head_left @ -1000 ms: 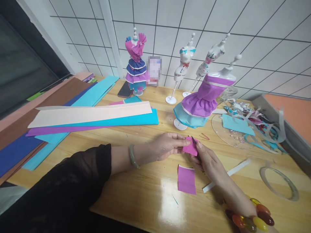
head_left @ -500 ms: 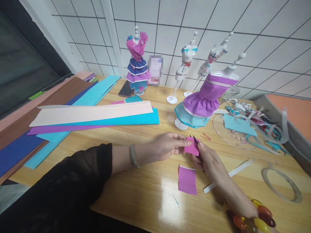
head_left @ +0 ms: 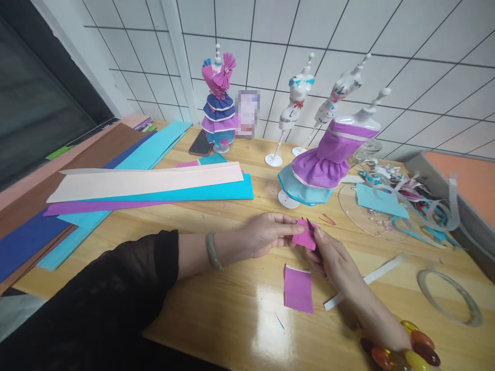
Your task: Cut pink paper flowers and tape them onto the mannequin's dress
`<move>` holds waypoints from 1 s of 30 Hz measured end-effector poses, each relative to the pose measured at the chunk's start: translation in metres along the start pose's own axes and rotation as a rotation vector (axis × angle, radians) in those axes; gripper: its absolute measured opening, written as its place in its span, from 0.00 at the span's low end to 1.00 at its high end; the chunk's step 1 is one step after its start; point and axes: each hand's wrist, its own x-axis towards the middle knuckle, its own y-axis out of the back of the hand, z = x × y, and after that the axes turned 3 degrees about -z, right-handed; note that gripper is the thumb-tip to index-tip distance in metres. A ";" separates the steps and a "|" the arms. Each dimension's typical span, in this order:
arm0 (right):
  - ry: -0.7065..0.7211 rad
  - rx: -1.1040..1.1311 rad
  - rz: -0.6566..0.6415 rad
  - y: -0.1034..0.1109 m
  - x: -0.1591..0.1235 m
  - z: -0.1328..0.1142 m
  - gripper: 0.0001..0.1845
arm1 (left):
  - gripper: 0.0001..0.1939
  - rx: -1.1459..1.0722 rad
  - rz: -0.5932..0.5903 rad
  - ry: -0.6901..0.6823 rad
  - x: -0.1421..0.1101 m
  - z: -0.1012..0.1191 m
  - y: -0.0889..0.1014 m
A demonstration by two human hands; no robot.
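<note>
My left hand pinches the left edge of a small pink piece of crepe paper above the table. My right hand is closed around small black scissors, whose dark pointed tips show at the paper's top edge; their handles are mostly hidden in the fingers. Just below the hands, a purple paper piece with a white top edge lies flat. A dress form in a purple and light blue dress stands right behind the hands.
Long folded paper sheets lie at left. Farther back are a dressed form, two bare forms and a phone. At right are a white strip, a clear tape roll, ribbon scraps and a grey tray.
The view has shifted slightly. Both hands keep their hold on the pink paper and scissors, with hardly any movement; the things on the table lie as before.
</note>
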 end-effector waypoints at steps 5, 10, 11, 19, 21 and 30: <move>-0.003 0.019 0.002 0.000 0.000 0.000 0.25 | 0.16 -0.011 -0.014 -0.007 -0.002 0.002 -0.002; -0.006 0.039 0.004 0.000 0.000 0.001 0.23 | 0.16 0.005 0.037 0.022 -0.002 0.004 -0.006; -0.007 0.048 0.002 0.000 0.000 0.001 0.23 | 0.16 0.006 0.038 0.024 -0.002 0.004 -0.006; -0.004 0.058 0.040 0.000 0.001 0.001 0.25 | 0.17 -0.002 0.000 0.033 -0.001 0.001 -0.004; -0.004 0.055 0.045 0.000 0.001 0.001 0.25 | 0.17 0.003 0.005 0.037 -0.001 0.000 -0.003; 0.025 0.080 0.013 -0.001 0.001 -0.001 0.25 | 0.17 0.041 -0.069 0.052 -0.001 -0.001 -0.001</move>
